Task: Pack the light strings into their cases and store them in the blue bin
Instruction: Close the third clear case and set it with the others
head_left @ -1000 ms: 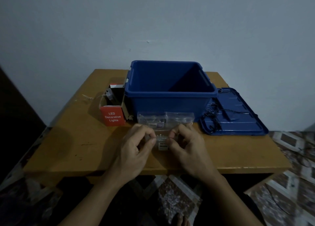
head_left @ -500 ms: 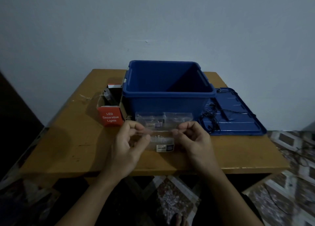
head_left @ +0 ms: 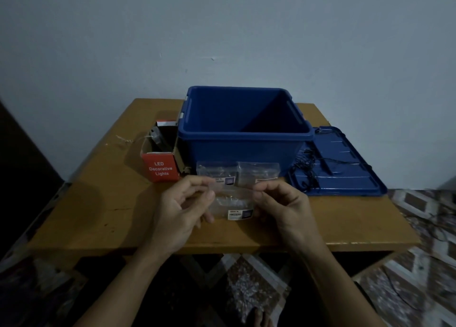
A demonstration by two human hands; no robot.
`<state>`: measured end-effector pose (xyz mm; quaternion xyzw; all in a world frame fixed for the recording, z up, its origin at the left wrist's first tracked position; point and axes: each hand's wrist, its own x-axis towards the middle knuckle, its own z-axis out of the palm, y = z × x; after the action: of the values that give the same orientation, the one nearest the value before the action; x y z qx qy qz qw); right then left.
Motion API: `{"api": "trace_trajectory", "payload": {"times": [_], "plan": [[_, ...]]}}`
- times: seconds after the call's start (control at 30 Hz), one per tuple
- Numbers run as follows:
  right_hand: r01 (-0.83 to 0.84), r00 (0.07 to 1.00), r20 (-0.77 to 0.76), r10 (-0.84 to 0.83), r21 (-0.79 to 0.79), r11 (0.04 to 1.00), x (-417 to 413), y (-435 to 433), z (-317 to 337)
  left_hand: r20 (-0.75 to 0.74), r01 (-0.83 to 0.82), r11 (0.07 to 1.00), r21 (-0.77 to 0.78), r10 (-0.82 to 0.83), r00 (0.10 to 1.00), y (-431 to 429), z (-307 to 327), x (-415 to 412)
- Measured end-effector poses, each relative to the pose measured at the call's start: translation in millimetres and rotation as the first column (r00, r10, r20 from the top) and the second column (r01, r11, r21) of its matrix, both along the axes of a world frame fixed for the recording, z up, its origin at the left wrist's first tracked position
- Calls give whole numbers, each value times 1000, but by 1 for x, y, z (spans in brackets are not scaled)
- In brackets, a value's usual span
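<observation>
Each grip is narrow and pinches the top edge of 1 clear pouch point(head_left: 234, 206): the left grip point(head_left: 181, 209) at its left end, the right grip point(head_left: 283, 208) at its right, thumb against forefinger, the other fingers loosely curled; the pouch hangs between them, low over the near part of the desk point(head_left: 98, 218); something pale and fine seems to lie inside, too dim to name. The step looks like working the pouch's mouth, sealing or opening, I cannot tell which; next, the pinch should run along the seam, then the pouch lifts forward over the bin point(head_left: 246, 151) rim. Both forearms rise from below, palms turned inward. 2 more pouches point(head_left: 214, 172) lie just behind, before the bin; a black string point(head_left: 306, 170) sprawls on the lid point(head_left: 350, 178) at right; a red box point(head_left: 161, 168) stands at left.
</observation>
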<state>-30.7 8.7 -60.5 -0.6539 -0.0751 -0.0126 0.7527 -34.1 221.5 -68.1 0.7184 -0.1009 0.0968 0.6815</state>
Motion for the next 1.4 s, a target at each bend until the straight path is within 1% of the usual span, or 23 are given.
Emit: {"api": "trace_trajectory", "payload": {"times": [0.1, 0.27, 0.37, 0.47, 0.63, 0.83, 0.97, 1.1, 1.27, 1.33, 1.4], "plan": [[-20, 1000, 1, 20, 6, 1000, -2, -1, 1, -11, 34, 999, -16, -34, 999, 2, 1, -1], [-40, 999, -34, 40, 7, 999, -3, -5, -1, -12, 21, 1000, 6, -21, 1000, 1, -1, -1], [-58, 998, -5, 58, 5, 998, -4, -5, 1, -1, 18, 999, 27, -18, 1000, 1, -1, 0], [-63, 997, 38, 64, -41, 997, -4, -3, 1, 5, 14, 999, 49, -14, 1000, 1, -2, 1], [-26, 998, 61, 30, -73, 997, -4, 1, 1, 13, -19, 999, 36, 18, 1000, 0, 1, 0], [31, 995, 96, -22, -97, 995, -7, 8, 2, -28, -40, 999, 9, 41, 999, -2, 2, 0], [5, 998, 55, 3, -140, 990, -6, 8, 2, -67, -18, 1000, 14, 19, 998, -2, 2, 2], [34, 999, 36, -29, -146, 989, -2, 11, -1, -170, -23, 999, -43, 15, 985, -3, 8, 5], [48, 999, 21, -45, -162, 986, 0, 16, -2, -221, -29, 999, -21, 24, 975, -6, 10, 8], [70, 998, 21, -67, -204, 976, 0, 18, -3, -227, -45, 999, -26, 38, 973, -9, 10, 8], [77, 997, 8, -78, -240, 968, 1, 20, -3, -216, -47, 999, 12, 49, 975, -13, 10, 7]]}}
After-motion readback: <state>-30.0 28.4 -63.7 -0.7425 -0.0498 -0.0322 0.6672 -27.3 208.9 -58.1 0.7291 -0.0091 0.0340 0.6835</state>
